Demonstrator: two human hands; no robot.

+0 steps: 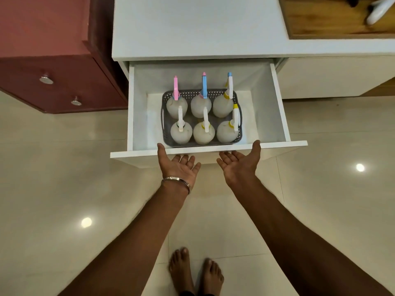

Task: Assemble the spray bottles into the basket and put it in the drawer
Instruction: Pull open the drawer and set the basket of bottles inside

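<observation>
A grey perforated basket point(238, 116) stands inside the open white drawer point(277, 107). Several pale spray bottles point(181, 133) fill it in two rows, with pink, blue, white and yellow nozzles. My left hand point(178, 165) is palm up at the drawer's front panel point(277, 146), thumb over the top edge, fingers under it. My right hand point(240, 162) lies the same way further right, thumb on the edge. Neither hand holds anything.
A maroon cabinet point(53, 82) with two round knobs stands to the left. The white counter top point(192, 26) runs above the drawer, with a wooden tray point(320, 22) and a white object point(378, 11) at the far right. My bare feet point(196, 272) stand on the glossy tiled floor.
</observation>
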